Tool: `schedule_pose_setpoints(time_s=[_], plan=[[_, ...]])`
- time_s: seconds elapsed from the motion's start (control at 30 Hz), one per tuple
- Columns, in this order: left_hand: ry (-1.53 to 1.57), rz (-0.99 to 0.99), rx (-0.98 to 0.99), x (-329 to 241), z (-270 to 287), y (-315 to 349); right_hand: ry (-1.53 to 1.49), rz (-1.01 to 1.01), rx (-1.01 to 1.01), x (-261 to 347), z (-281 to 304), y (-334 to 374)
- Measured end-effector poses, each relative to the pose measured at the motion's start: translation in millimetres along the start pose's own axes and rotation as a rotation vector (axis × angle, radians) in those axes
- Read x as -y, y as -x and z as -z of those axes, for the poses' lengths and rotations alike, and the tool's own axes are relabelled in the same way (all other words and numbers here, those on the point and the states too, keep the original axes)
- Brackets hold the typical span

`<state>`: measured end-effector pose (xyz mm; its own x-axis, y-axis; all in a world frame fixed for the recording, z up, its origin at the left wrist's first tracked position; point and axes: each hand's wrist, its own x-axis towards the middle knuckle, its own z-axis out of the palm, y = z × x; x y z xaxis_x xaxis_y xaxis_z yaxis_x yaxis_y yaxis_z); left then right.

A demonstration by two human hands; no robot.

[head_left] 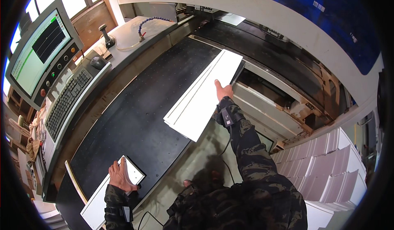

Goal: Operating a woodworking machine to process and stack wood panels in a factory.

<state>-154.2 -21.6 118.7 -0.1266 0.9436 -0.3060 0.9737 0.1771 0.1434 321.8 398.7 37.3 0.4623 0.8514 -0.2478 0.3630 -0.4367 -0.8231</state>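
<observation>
- Right hand (224, 92) up at the far end, grasping the long white boards (201, 101) by their right edge: thumb flat on the top face, the other fingers mostly out of sight.
- Left hand (120, 176) down low, laid over the small white board (96, 207), fingers bent across its top; whether it grips or merely presses, I cannot tell.
- And the long boards: one over another, slightly askew, a thin strip of the lower one showing along the left.
- Their long axis runs on a slant, near end pointing lower left, far end pointing upper right, toward the machine (262, 14).
- They lie along the right side of the black table (143, 107).
- The small board, on the table's near end, slants much the same way, its far end pointing upper right, with a dark edge there.
- Over on the left, keyboard (69, 96) and screen (41, 51); lower right, stacked panels (324, 168).
</observation>
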Motion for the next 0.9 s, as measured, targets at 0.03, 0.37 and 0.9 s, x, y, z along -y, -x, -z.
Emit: schedule_pose_setpoints(time_s=[0.03, 0.37, 0.9], plan=[[0.001, -0.001, -0.001, 1, -1, 1, 0.002, -0.008, 0.008, 0, 0, -1], [-0.063, 0.003, -0.036, 10, -13, 10, -0.021, 0.022, -0.022, -10, -16, -9], [0.028, -0.383, -0.142, -22, 145, -96, -0.044, 0.104, -0.099, -29, -50, -41]])
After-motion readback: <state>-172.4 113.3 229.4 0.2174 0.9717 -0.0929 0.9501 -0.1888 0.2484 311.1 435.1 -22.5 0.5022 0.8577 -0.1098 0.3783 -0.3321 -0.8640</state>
